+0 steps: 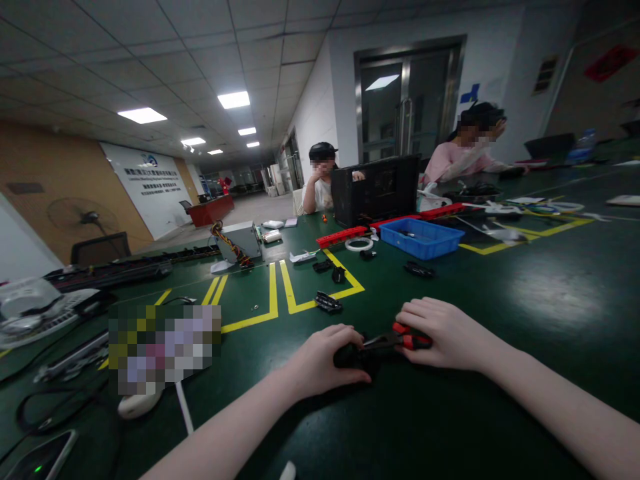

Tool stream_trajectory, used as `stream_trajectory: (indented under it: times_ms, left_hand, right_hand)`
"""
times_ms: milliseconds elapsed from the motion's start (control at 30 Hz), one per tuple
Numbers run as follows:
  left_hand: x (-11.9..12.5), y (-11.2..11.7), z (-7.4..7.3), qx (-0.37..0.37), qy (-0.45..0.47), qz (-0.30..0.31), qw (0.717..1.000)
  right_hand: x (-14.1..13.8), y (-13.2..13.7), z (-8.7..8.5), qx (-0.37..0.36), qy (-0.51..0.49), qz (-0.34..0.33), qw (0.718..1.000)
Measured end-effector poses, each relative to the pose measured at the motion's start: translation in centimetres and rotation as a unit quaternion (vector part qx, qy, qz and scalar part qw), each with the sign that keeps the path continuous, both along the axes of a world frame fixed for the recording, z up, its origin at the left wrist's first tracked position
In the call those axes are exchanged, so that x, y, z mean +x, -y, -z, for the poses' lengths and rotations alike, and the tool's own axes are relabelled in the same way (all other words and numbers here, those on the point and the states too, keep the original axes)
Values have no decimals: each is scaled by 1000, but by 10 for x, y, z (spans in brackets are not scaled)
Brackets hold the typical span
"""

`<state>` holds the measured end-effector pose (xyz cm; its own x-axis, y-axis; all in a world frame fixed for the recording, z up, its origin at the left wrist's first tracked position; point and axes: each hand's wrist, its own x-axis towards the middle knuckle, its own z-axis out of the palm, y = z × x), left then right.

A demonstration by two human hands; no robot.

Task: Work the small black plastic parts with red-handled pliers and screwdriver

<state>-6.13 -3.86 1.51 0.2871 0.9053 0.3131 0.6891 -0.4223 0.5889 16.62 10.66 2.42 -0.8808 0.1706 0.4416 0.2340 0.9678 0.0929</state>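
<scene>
My right hand (443, 330) is closed around the red-and-black handles of a pair of pliers (416, 342). The metal jaws point left and meet a black part (350, 357), whose exact kind I cannot make out. Curled round that dark part is my left hand (325, 360), its thumb stretched along the near side. Both hands rest low over the green table (450, 427). Just beyond them lies a black plastic piece (328, 302), with more small black pieces (339, 274) behind it inside yellow tape lines.
A blue tray (423, 238) stands ahead, near a red power strip (341, 237) and a black computer case (375, 190). Cables and a phone (43, 457) lie at the left. Two people sit across the table. A metal power supply (240, 241) stands far left.
</scene>
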Motion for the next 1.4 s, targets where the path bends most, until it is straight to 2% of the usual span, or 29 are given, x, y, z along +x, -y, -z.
stream_trajectory:
  times_ms: [500, 933, 1400]
  left_hand:
    - [-2, -1, 0, -26, 41, 11, 999]
    - [-4, -3, 5, 5, 55, 11, 998]
    - [-4, -3, 2, 10, 70, 19, 997]
  right_hand:
    - [1, 0, 1, -17, -20, 2, 1000]
    - [1, 1, -2, -23, -19, 6, 1000]
    - [-3, 5, 1, 2, 11, 8, 1000]
